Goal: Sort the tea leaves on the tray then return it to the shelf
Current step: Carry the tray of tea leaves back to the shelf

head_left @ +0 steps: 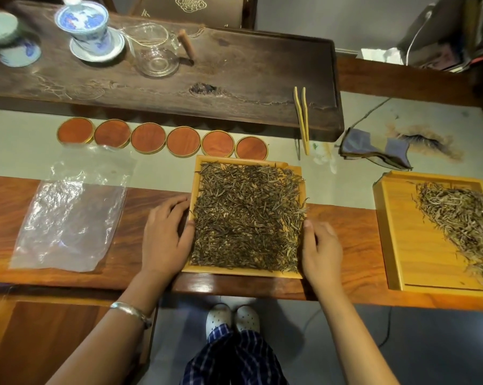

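A square bamboo tray [241, 271] lies at the near edge of the wooden table, covered by a flat layer of dark tea leaves [247, 218]. My left hand [166, 236] grips its left rim, thumb on the edge. My right hand [321, 251] grips its right rim, thumb on the edge as well. A second bamboo tray [401, 240] sits at the right, holding a looser pile of paler tea leaves [462, 218] along its right side.
A clear plastic bag [71, 215] lies flat at the left. Several round red coasters [162, 138] line up behind the tray. Bamboo tongs [303, 120] lean on a dark tea board [234, 76] holding a gaiwan [86, 26] and a glass pitcher [155, 51]. A grey cloth [373, 148] lies at the right.
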The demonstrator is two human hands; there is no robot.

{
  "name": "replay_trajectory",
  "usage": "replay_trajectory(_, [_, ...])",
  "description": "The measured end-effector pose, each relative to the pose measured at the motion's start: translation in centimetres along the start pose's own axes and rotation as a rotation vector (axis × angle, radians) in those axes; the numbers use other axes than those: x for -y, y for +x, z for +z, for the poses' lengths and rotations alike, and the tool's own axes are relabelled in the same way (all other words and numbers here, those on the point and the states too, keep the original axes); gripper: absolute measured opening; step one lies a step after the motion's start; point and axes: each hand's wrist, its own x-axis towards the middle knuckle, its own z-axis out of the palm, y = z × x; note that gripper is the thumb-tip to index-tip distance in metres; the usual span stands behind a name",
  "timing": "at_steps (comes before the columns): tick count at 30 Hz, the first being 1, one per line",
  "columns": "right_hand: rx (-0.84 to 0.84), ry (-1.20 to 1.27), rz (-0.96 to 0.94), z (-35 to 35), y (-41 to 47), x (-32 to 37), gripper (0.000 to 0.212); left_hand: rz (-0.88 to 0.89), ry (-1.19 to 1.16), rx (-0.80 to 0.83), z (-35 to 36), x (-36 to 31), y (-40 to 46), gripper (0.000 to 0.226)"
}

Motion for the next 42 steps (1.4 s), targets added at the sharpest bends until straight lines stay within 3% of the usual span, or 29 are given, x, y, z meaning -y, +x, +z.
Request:
replay_trajectory(8, [0.024, 0.176, 0.037, 0.0, 0.0, -0.1, 0.021, -0.061, -0.106, -0.072, 0.5, -0.6, 0.0, 0.043])
replay_trajectory(16, [0.094, 0.376, 0.108, -0.5, 0.1, 0.1, 0.024, -0.244, -0.471, -0.079, -0.7, -2.0, -0.3, 0.046])
replay_trajectory(25, [0.17, 0.557, 0.095, -2.5, 1.2, 8.3, 0.02, -0.349, -0.635, -0.151, -9.7, -3.4, -0.8, 0.036])
replay_trajectory(34, [0.426, 0.607, -0.192, -2.2, 0.5, 24.3, 0.016, -0.438, -0.532, -0.481, -26.9, -3.0, -5.8, 0.036])
replay_trajectory(42, [0.832, 0.688, -0.494, -0.2, -3.7, 37.7, 0.025, -0.605, -0.495, -1.009, -36.8, -6.7, -17.5, 0.033])
